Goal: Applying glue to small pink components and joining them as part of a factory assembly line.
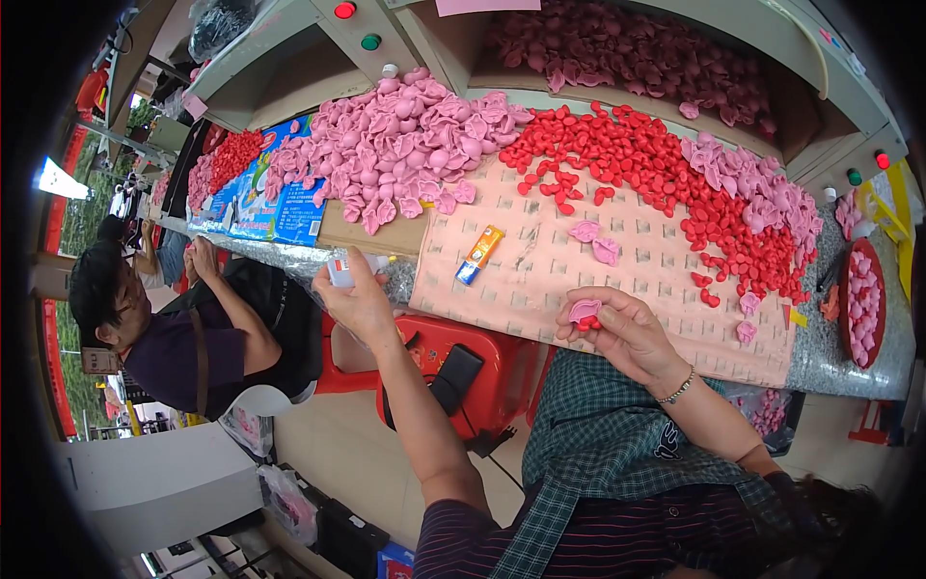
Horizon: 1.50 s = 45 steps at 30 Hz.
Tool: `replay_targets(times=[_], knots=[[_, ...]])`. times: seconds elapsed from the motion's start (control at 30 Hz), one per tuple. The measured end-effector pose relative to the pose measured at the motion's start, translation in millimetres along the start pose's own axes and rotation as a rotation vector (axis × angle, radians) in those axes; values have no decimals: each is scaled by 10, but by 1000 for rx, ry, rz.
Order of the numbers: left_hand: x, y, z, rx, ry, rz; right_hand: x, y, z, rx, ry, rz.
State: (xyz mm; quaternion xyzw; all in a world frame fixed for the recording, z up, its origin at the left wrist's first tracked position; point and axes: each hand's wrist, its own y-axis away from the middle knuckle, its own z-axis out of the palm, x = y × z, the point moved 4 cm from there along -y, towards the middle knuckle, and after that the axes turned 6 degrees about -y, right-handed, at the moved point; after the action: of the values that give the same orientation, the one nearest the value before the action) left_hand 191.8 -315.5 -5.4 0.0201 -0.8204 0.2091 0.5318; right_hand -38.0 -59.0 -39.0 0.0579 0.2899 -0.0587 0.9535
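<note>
My left hand (359,304) is closed round a small white bottle (341,271) with a thin nozzle pointing right, off the table's front edge. In my right hand (632,338), fingers and thumb pinch a pink petal-shaped piece (584,310) together with a red piece (589,323), above the front of the pink cloth (540,289). Behind that hand, two loose pink pieces (605,251) lie on the cloth. A yellow and blue packet (479,255) lies between my two hands, farther back.
Heaps of pink pieces (405,135) and red pieces (617,145) cover the table's back. At the right stands a red bowl (849,333) of pink pieces. A red stool (502,357) holds a dark phone-like object (457,374). Another person (193,328) works at the left.
</note>
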Motion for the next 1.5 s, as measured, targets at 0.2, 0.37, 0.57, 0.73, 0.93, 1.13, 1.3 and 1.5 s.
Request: replay_targets(times=[0.2, 0.37, 0.57, 0.73, 0.93, 1.13, 1.3, 1.5], knots=[[141, 69, -100, 73, -35, 57, 6, 29, -9, -36, -26, -31], [7, 459, -166, -159, 459, -102, -9, 119, -50, 36, -130, -80], [544, 1754, 58, -469, 1048, -489, -130, 279, 89, -15, -194, -109], [952, 2332, 278, -652, 996, -413, -245, 513, -25, 61, -228, -217], [1147, 2531, 354, -714, 839, -228, -381, 800, -88, 138, -308, -302], [1335, 2684, 420, -719, 757, -93, -414, 937, -242, 110, -365, -347], [1348, 2769, 441, -776, 760, -121, -474, 998, -235, 31, -407, -322], [1365, 2809, 432, -773, 777, -129, -445, 1009, -240, 55, -413, -291]])
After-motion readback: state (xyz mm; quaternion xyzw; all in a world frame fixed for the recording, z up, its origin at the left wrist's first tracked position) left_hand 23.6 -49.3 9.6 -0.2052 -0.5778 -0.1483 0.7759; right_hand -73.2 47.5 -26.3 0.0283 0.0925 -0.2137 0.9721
